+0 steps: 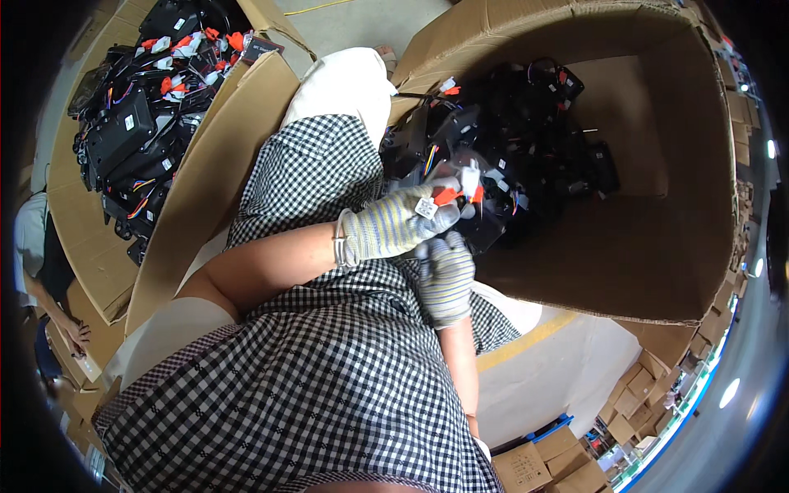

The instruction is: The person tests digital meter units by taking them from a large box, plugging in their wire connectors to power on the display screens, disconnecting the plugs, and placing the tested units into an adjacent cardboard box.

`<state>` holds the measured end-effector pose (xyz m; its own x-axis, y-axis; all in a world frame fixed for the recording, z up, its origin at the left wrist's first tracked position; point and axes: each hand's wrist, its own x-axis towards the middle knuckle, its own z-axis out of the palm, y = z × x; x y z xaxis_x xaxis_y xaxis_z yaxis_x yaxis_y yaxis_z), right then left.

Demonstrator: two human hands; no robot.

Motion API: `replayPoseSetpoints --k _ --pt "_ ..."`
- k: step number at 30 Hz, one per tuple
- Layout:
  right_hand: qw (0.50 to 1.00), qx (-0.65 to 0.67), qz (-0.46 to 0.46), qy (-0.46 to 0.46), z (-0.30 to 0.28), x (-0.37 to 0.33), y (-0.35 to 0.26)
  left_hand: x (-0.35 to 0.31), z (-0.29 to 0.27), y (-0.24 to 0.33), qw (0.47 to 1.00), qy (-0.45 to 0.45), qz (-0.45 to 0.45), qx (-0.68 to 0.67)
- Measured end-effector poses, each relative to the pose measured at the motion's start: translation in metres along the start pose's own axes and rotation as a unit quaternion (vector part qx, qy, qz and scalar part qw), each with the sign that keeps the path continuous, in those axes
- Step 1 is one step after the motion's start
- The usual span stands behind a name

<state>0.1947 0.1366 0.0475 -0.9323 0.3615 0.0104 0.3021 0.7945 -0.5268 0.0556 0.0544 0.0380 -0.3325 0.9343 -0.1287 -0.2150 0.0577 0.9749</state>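
two boxes (616,275) of black devices (122,135) flank grey floor (353,29).

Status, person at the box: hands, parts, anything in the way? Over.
Left hand gripping white and orange connectors. Right hand close below, curled, hold unclear. Black devices piled in cardboard box; no obstruction seen.

Left carton (218,168), beside the person's apron (329,378), contains devices (123,131); right carton (641,279) contains another heap (542,135), toward its left end. Left hand (399,220) — connectors (426,208) at its fingers — is at the heap's near edge, right hand (446,279) just nearer the body. Boxes (526,466), lower right; co-worker (33,234), far left.
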Motion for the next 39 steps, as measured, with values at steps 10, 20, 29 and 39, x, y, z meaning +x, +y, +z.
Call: replayPoseSetpoints --k 10,20,29,39 --pt "0.8 0.554 0.221 0.065 -0.062 -0.024 0.0 -0.017 -0.006 -0.025 0.986 -0.008 0.079 -0.144" --pt "0.656 0.655 0.371 -0.05 -0.037 -0.007 -0.015 -0.028 -0.018 -0.018 0.805 0.068 0.217 0.548" --pt "0.902 0.318 0.291 0.028 -0.002 0.013 0.04 -0.028 -0.017 -0.038 0.862 -0.009 0.236 0.448" --pt "0.833 0.426 0.249 0.248 0.026 0.024 0.14 -0.032 -0.007 0.002 0.838 0.003 0.273 0.472"
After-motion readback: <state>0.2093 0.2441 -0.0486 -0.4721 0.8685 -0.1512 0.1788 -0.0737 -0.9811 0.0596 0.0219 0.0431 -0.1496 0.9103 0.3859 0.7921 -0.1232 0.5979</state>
